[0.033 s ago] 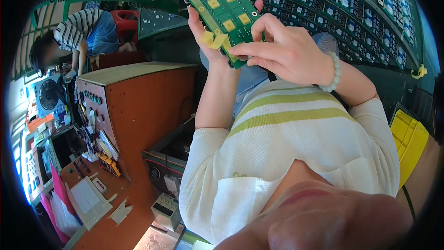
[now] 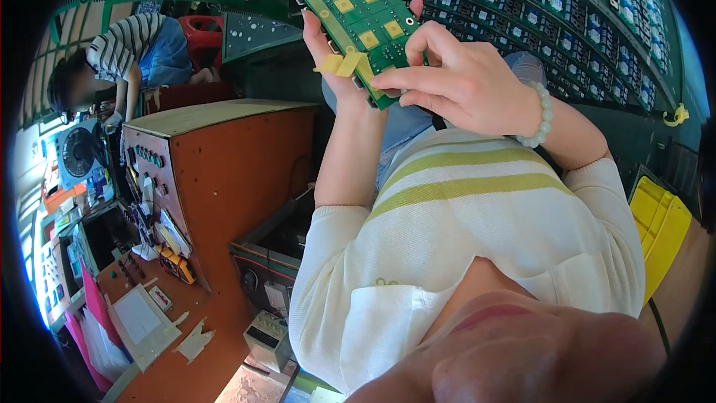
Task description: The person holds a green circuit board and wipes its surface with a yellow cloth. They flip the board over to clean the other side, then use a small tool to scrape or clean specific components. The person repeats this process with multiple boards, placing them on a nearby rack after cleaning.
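A green circuit board (image 2: 356,22) with several yellow tape squares and a long yellow strip is tilted in front of me at the upper middle. My left hand (image 2: 344,88) is closed round it from beneath, thumb at the left edge and fingertips showing past the right edge. My right hand (image 2: 471,88) grips the board's lower right corner, fingers bent and pressed together. Its index fingertip touches the board beside a loose yellow tape piece (image 2: 344,64) that sticks out over the left edge. A small dark thing near the right fingertips is too hidden to name.
Rows of boards with blue and black parts (image 2: 522,0) lie beyond my hands. An orange-brown cabinet (image 2: 239,157) stands at left, above a bench with a yellow meter (image 2: 176,264). Another person (image 2: 134,52) bends over at far left. A yellow bin (image 2: 656,231) is at right.
The loose end of the yellow tape has shifted slightly left, farther over the board's edge. The board has tipped a little; both hands stay nearly in place.
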`<state>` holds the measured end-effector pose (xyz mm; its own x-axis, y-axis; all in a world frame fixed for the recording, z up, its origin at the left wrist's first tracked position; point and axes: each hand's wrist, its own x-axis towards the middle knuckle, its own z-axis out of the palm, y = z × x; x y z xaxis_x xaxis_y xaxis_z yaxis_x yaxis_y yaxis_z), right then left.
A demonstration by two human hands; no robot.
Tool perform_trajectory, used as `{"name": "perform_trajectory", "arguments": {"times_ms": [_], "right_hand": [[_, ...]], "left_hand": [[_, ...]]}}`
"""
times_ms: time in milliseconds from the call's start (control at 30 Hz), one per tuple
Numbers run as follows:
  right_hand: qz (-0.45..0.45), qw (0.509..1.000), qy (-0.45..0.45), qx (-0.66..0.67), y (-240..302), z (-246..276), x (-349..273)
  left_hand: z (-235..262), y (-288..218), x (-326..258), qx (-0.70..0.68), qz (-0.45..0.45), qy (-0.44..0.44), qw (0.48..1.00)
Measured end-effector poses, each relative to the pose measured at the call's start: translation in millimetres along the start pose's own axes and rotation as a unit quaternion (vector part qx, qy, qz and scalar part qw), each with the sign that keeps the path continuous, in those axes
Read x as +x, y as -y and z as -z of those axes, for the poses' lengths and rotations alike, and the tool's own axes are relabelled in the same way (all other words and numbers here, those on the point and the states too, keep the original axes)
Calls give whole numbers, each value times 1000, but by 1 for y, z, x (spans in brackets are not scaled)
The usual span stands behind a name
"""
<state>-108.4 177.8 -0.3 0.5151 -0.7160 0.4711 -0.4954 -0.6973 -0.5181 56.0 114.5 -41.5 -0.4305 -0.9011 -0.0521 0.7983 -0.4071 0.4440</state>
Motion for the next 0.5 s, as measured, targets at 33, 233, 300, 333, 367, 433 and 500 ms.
{"name": "perform_trajectory", "arguments": {"times_ms": [33, 233, 300, 333, 367, 433, 500], "right_hand": [[-5, 1000, 10, 10, 1, 0, 1], [-16, 1000, 14, 19, 3, -5, 1], [-20, 999, 43, 23, 5, 2, 1], [-22, 998, 57, 25, 5, 5, 1], [-25, 998, 54, 26, 6, 5, -1], [-31, 998, 48, 27, 7, 4, -4], [-38, 998, 46, 16, 11, 6, -5]], "left_hand": [[5, -2, 0, 9, 3, 8, 1000], [6, -2, -1, -34, 14, 15, 999], [6, -1, -2, -32, 13, 13, 999], [7, -1, -3, -31, 12, 11, 999], [6, -1, -3, -37, 14, 19, 999], [5, -3, -3, -49, 18, 35, 998], [5, -3, -4, -68, 16, 45, 997]]}}
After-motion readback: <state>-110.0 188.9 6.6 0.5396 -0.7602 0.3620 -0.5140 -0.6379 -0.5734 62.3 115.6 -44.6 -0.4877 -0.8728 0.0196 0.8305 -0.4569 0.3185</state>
